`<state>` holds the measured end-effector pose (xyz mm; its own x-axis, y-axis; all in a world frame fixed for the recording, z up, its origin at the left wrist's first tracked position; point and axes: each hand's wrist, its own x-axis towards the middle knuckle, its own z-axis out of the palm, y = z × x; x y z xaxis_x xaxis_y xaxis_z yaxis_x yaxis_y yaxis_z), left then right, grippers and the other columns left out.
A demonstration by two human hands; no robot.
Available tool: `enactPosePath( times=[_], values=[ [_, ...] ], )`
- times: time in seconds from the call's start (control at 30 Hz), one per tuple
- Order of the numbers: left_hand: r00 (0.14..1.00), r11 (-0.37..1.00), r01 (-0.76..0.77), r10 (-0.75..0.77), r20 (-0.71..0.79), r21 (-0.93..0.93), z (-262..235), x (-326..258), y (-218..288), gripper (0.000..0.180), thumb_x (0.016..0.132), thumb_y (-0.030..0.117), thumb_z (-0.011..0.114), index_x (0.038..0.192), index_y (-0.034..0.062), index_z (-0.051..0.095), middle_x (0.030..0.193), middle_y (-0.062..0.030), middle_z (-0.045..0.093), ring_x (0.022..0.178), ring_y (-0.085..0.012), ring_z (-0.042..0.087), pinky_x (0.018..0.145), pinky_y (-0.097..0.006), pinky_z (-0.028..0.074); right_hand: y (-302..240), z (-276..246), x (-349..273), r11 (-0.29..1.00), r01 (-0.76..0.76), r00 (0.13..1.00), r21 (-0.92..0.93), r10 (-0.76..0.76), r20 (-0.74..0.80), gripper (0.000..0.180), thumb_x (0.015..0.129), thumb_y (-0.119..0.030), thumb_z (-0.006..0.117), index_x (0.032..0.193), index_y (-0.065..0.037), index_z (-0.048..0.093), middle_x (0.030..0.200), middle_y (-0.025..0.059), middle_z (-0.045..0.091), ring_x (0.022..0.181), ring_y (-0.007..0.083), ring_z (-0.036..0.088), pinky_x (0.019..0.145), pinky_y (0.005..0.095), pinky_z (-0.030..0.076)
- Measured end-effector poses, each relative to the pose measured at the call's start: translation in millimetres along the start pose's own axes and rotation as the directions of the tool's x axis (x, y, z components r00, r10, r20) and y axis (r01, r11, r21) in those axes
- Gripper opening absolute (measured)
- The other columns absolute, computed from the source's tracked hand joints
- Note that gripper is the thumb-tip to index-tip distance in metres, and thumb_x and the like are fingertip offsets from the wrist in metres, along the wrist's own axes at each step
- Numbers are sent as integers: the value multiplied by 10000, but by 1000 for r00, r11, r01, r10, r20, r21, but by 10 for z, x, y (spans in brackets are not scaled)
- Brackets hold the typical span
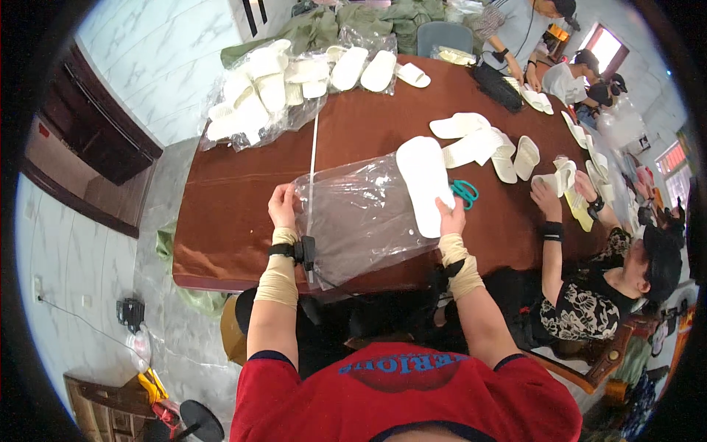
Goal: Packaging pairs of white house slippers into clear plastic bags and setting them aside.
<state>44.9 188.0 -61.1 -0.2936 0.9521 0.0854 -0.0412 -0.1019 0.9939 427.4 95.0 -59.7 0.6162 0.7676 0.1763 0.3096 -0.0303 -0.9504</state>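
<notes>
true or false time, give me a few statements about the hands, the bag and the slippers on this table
1. The right hand holds a white slipper at the clear plastic bag. True.
2. The left hand rests flat on the brown table. False: it grips the bag's edge.
3. Teal scissors lie beside the right hand. True.
4. The scissors are red. False: they are teal.
5. The bagged slippers at the far end are black. False: they are white.

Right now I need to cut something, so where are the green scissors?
The green scissors lie on the brown table, just right of the white slipper in the right hand.
</notes>
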Motion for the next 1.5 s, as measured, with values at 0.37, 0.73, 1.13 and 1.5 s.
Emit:
enactPosePath(
  times=[0.37,0.73,1.13,1.5],
  values=[
    [977,991,-124,130,166,-50,287,-117,286,211,902,98,616,1108,52,603,851,4,618,729,-80,568,658,-228,465,-500,183,-291,992,124,975,3,-122,185,385,813,-230,725,1069,-11,540,950,137,662,897,214,632,798,337,483],
    [943,826,-309,331,38,471,195,-620,618,204,868,92,640,1053,30,581,989,-89,583,873,-177,573,726,-276,459,72,120,-111,940,-109,993,323,90,74,316,848,-227,701,1012,9,571,914,74,626,809,138,568,727,298,471],
    [601,303,-798,325,731,521,-310,-1621,942,150,694,112,642,827,83,578,830,-61,577,828,-257,564,707,-372,443,377,250,-116,928,-119,992,353,94,87,333,824,-214,727,1034,-7,572,941,73,637,844,135,574,749,304,472],
    [833,63,-553,74,549,831,57,-1255,241,562,889,459,530,1392,233,428,1514,-92,265,1398,-344,221,1078,-595,237,-282,364,-568,990,105,982,98,-119,149,410,796,-284,747,1047,-12,569,925,153,665,837,232,638,755,351,487]
  ],
)
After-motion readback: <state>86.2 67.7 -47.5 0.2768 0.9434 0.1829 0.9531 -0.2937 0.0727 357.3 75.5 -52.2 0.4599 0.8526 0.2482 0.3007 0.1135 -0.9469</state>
